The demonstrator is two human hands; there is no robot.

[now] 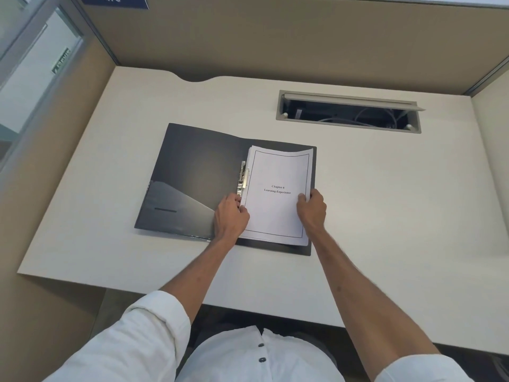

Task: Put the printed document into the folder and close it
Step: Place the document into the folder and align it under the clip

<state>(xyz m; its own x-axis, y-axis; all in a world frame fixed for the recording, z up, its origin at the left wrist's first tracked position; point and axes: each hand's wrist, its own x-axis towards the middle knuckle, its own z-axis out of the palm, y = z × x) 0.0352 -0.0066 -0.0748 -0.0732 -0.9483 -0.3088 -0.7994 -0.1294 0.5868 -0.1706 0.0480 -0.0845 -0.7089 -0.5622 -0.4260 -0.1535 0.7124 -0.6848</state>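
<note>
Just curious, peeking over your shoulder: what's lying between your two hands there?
In the head view, the printed document lies between the left hand and right hand, resting on the open folder beside its metal clip.

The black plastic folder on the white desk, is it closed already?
No, the black plastic folder lies open flat, with the white printed document resting on its right half.

A black folder [192, 177] lies open on a pale desk [385, 202], a stack of printed pages [278, 210] headed "Chapter 6 Learning Experience" resting on its right half beside the metal clip [243, 179]. The left hand [230, 216] touches the stack's left edge near the clip, while the right hand [312, 209] grips its right edge. A cable tray [348, 113] stands open in the desk behind.
</note>
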